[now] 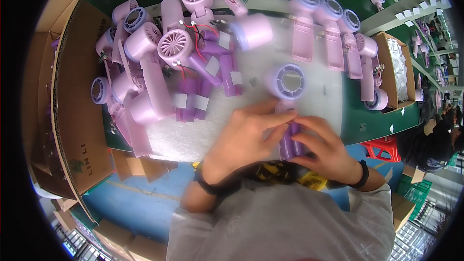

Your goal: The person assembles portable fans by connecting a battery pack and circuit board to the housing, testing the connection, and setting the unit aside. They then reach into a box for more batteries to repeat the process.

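Observation:
A pink handheld fan with a lilac ring round its head lies before me, its handle pointing toward my body. A purple battery pack sits at the handle's lower part; whether it is fully inside the shell I cannot tell. My left hand closes on the fan's handle from the left, thumb and forefinger pinched near the battery's upper end. From the right, my right hand grips the battery pack, its fingers bent along the side and its thumb near the lower end. The fingers hide much of the handle.
Loose purple battery packs with white pads and wires lie left of centre on the white foam mat. Pink fan parts are piled beside a tall cardboard box. Several open fan bodies and a box of white pieces stand right.

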Available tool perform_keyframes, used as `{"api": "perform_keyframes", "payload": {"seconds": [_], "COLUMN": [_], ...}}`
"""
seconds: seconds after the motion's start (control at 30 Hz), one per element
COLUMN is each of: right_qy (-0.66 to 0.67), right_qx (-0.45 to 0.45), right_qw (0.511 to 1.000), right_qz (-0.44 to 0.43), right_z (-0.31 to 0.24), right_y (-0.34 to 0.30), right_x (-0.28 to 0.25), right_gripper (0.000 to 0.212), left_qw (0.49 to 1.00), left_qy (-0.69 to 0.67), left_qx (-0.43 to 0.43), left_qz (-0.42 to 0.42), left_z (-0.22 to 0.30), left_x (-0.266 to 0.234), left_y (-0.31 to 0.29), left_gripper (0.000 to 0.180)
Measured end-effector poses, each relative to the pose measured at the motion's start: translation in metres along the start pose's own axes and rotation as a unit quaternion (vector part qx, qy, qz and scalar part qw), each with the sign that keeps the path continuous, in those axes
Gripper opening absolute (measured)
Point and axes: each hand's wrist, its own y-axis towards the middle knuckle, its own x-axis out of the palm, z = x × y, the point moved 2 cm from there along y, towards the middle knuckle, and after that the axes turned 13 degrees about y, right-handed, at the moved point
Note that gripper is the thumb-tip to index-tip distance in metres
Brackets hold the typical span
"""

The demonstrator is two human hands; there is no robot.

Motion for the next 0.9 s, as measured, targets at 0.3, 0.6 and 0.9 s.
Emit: {"api": "perform_keyframes", "payload": {"seconds": [0.3,0.6,0.9], "right_qy": [0.094,-0.117,-0.186], "right_qx": [0.102,0.032,0.029], "right_qw": [0.99,0.988,0.977], "right_qz": [0.032,0.091,0.102], "right_z": [0.005,0.018,0.02], "right_y": [0.009,-0.026,-0.025], "right_x": [0.003,0.021,0.026], "right_gripper": [0.057,0.069,0.061], "left_qw": [0.999,0.998,0.995], "left_qy": [-0.039,-0.02,0.001], "left_qx": [-0.021,-0.039,-0.075], "left_qz": [-0.03,-0.038,-0.059], "left_z": [-0.006,-0.012,-0.016], "left_x": [0.0,0.005,0.006], "left_y": [-0.001,0.0,-0.003], "left_gripper": [0.053,0.058,0.055]}}
